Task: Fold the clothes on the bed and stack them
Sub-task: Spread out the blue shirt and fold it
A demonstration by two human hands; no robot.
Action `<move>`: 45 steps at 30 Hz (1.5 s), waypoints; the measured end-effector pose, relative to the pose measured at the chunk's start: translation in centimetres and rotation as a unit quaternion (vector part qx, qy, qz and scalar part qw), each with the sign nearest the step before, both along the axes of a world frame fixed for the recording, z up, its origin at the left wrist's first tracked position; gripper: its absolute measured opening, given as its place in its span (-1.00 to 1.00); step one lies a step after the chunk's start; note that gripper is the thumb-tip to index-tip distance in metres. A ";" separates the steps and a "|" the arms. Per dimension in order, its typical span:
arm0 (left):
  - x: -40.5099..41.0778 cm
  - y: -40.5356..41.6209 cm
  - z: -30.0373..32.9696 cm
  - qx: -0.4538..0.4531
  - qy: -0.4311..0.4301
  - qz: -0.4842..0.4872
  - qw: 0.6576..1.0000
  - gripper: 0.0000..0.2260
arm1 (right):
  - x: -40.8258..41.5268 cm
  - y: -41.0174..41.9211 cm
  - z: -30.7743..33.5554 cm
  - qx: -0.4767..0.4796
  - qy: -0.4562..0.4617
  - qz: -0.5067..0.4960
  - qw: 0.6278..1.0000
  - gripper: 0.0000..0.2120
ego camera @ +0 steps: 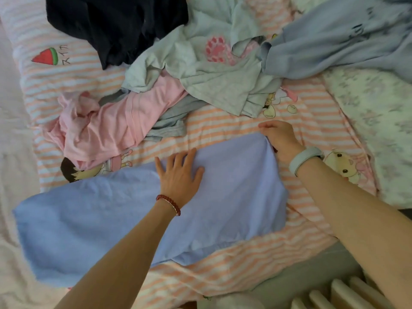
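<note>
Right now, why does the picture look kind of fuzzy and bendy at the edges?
Head view: soft, even light, no hard shadows or glare; the whole frame is slightly soft, so the left hand on the blue cloth and the right hand at its corner lack crisp edges; the wide lens stretches both forearms and bends the striped bedsheet lines outward.
</note>
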State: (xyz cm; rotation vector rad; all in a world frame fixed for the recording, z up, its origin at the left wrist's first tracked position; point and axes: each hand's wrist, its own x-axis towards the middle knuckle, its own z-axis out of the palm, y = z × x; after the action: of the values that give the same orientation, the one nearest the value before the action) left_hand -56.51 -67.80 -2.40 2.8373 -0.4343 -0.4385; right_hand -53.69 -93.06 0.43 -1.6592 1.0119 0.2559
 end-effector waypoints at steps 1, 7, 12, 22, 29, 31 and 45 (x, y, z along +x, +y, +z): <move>-0.1 -0.1 0.1 0.000 -0.007 0.002 1.000 -0.54 | -0.2 -0.4 0.0 -0.003 -0.016 -0.033 0.999 -0.78; -1.8 -0.6 0.8 0.001 -0.060 -0.004 0.998 -0.51 | -4.5 0.0 -0.4 -0.146 -0.047 0.011 0.988 -0.72; -4.7 -2.0 1.3 0.004 -0.080 -0.082 0.993 -0.51 | -6.3 0.0 -0.7 -0.083 -0.060 0.076 0.992 -0.86; -7.6 -2.4 0.6 0.011 -0.058 -0.155 0.986 -0.46 | -7.5 -1.1 0.7 -0.046 0.042 0.125 0.990 -0.59; -8.0 -2.5 -0.3 0.085 0.024 -0.163 0.983 -0.43 | -12.1 2.7 -1.1 -0.023 -0.010 0.129 0.991 -0.72; -7.9 -2.4 -0.2 0.089 0.035 -0.167 0.981 -0.43 | -12.1 3.8 -1.3 0.000 -0.007 0.112 0.994 -0.71; -7.6 3.9 2.7 -0.118 0.062 -0.043 0.990 -0.59 | -11.6 7.7 3.9 -0.065 -0.039 0.137 0.988 -0.87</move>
State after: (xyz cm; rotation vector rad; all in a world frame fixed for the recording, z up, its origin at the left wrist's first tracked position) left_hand -64.13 -63.89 0.27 2.5548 -0.5465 -0.5383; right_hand -65.31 -85.37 4.31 -1.9138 0.7527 0.3090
